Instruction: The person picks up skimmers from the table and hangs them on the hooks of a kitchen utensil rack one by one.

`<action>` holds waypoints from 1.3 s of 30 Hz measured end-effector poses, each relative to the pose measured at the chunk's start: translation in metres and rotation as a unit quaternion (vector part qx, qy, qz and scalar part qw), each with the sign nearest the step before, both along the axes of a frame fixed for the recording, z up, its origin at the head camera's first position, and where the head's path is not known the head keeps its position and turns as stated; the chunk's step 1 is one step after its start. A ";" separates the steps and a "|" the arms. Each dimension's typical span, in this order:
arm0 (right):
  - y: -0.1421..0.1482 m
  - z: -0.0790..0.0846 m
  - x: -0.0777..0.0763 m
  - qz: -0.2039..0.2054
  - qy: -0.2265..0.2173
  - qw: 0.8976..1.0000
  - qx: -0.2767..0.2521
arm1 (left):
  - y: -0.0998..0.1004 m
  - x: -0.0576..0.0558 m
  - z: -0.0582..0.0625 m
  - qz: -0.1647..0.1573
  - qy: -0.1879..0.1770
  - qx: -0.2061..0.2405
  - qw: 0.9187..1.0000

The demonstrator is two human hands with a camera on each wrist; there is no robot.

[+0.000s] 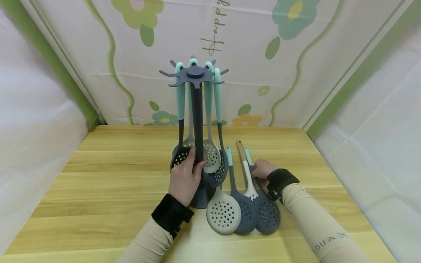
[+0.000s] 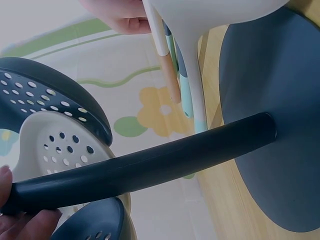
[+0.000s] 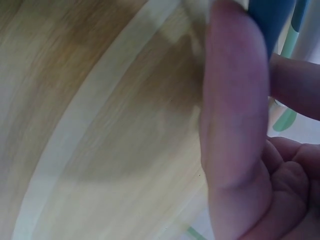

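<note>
A dark blue utensil stand (image 1: 197, 117) rises from the tabletop, with several mint-handled slotted utensils (image 1: 212, 157) hanging from its hooked top. My left hand (image 1: 185, 179) grips its pole low down; in the left wrist view the fingertips curl around the pole (image 2: 140, 170) above the round base (image 2: 280, 100). Right of the stand, my right hand (image 1: 263, 170) pinches the handle of the rightmost dark blue skimmer (image 1: 268, 213), which lies on the table. In the right wrist view, a finger and thumb close around its dark shaft (image 3: 270, 20).
Beside that skimmer lie another dark blue skimmer (image 1: 246, 215), a white slotted utensil with a wood-coloured handle (image 1: 244, 151) and a light grey skimmer (image 1: 223, 213), heads overlapping. A flower-printed cloth (image 1: 243, 80) hangs behind the wooden table (image 1: 98, 182), with pale sheets at both sides.
</note>
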State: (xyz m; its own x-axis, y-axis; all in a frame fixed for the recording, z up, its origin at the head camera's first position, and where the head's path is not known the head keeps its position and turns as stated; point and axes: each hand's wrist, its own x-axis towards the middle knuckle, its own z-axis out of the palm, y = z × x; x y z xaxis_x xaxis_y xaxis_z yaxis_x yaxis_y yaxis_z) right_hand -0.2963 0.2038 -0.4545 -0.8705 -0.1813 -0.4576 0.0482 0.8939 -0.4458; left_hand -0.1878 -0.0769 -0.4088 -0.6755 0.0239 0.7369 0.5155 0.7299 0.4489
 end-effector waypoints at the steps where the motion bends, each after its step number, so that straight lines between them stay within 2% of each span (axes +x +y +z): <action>1: 0.001 0.000 0.000 -0.001 0.002 1.000 -0.001 | 0.000 0.000 0.000 0.000 0.000 0.000 1.000; 15: 0.002 -0.001 -0.001 -0.002 0.005 1.000 -0.009 | 0.000 0.000 -0.002 0.000 -0.003 0.004 1.000; 39: 0.001 0.010 0.003 0.010 0.009 1.000 -0.010 | 0.001 0.001 0.001 0.003 -0.001 0.003 1.000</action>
